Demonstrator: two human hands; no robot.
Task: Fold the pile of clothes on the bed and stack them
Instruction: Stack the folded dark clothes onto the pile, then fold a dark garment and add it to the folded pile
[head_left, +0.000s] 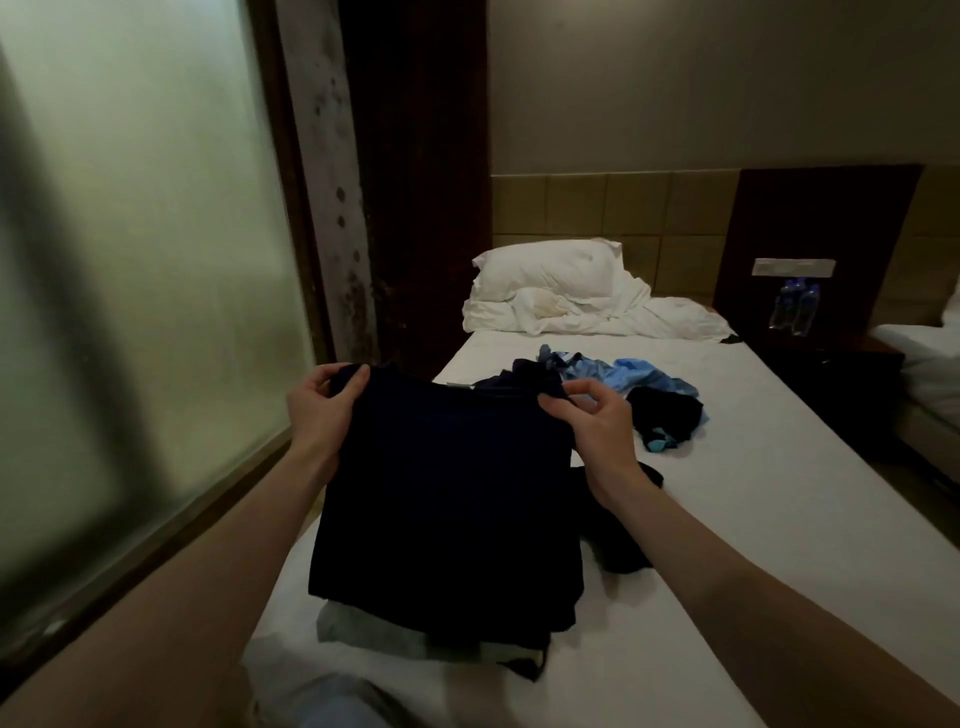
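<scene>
Nearest the camera, a blurred pale fabric shape (332, 701) sits at the bottom edge; what it is cannot be told. Just beyond it on the bed (753, 545), a grey folded garment (363, 631) lies flat, mostly covered by the dark navy garment (447, 499) held above it. The left hand (319, 410) pinches the navy garment's upper left corner, thumb in front; the right hand (597, 426) pinches its upper right corner between thumb and forefinger, other fingers loosely curled. Both grips are narrow, closed on cloth. The garment hangs flat and hides the bed behind it. A black item (618, 535) lies just right of it, partly behind the right forearm. Farther on, an unfolded pile of blue and dark clothes (639, 395) lies mid-bed. Beyond are a white pillow (545, 270) and rumpled sheet (649, 317). Two bottles (795, 306) stand on a dark nightstand (831, 364). A frosted glass panel (145, 234) fills the left side.
</scene>
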